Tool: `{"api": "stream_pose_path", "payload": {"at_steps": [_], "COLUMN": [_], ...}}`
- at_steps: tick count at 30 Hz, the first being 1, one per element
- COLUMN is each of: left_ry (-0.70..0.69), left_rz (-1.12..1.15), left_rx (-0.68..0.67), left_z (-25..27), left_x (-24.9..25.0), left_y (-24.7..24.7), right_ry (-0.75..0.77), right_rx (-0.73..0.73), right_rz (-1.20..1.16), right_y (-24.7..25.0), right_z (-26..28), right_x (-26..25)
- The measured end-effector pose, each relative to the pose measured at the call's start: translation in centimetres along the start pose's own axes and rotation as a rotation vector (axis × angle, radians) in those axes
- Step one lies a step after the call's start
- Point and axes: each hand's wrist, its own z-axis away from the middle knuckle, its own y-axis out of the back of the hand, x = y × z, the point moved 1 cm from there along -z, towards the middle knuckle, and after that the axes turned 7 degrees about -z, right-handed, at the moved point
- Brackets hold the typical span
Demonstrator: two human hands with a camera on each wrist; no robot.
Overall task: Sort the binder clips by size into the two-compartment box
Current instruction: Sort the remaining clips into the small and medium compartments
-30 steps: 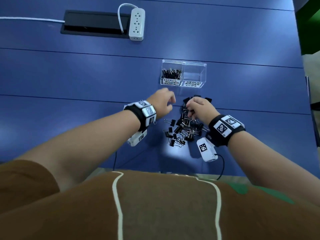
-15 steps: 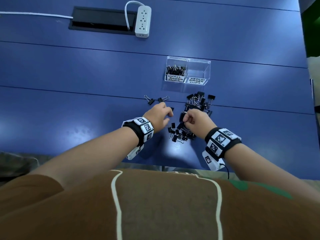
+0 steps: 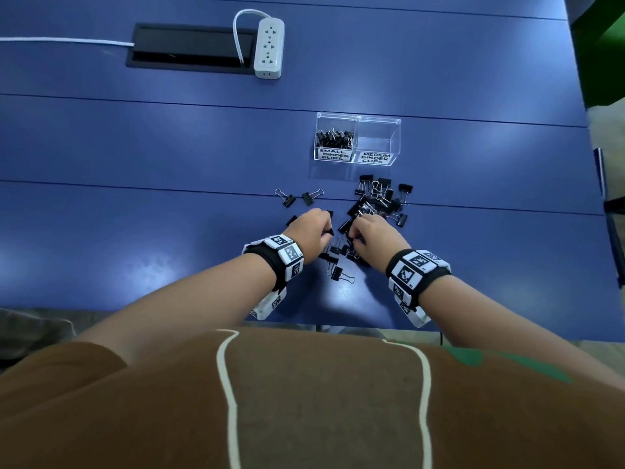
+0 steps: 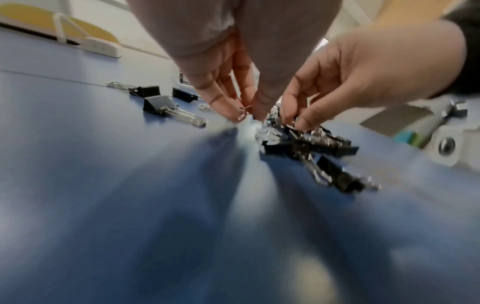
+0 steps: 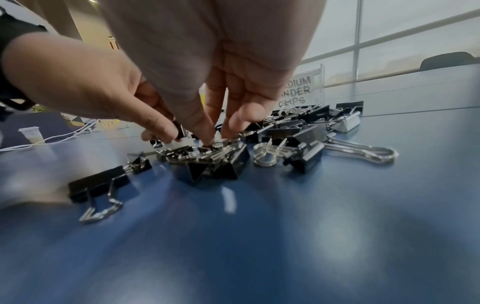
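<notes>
The clear two-compartment box (image 3: 357, 117) stands past the clips. Its left half, labelled small, holds several small black clips (image 3: 334, 138); the right half (image 3: 380, 143), labelled medium, has nothing in it. A pile of black binder clips (image 3: 378, 198) lies in front of the box and reaches back between my hands. My left hand (image 3: 326, 231) pinches a small binder clip (image 5: 179, 129) by thumb and fingertips (image 4: 223, 109). Just beside it, my right hand (image 3: 353, 235) pinches into a tangled cluster of clips (image 5: 213, 162) with thumb and fingers pointing down.
Two loose clips (image 3: 299, 198) lie left of the pile, and one clip (image 3: 340, 274) lies near the table's front edge. A white power strip (image 3: 269, 47) and a black cable hatch (image 3: 189, 45) are at the far left.
Both hands have drawn back from near the box toward the near end of the clip pile and now pinch clips close together. Two loose clips on the left have come into sight.
</notes>
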Motion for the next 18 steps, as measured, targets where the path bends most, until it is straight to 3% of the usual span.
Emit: {"api": "stream_pose_path", "payload": {"at_steps": [4, 7, 14, 18], "left_ry": [0.103, 0.128, 0.145, 0.137], "left_rz": [0.194, 0.201, 0.018, -0.209], "left_rx": [0.061, 0.04, -0.128, -0.116], "left_z": [0.4, 0.9, 2.2, 2.9], "left_x": [-0.5, -0.7, -0.2, -0.2], "left_y": [0.7, 1.2, 1.4, 0.2], "right_ry": [-0.009, -0.008, 0.058, 0.059], "right_rx": [-0.03, -0.048, -0.002, -0.088], "right_rz": [0.044, 0.071, 0.058, 0.126], "right_y": [0.0, 0.0, 0.2, 0.3], "right_z": [-0.7, -0.9, -0.2, 0.1], "right_x": [0.0, 0.1, 0.4, 0.3]}}
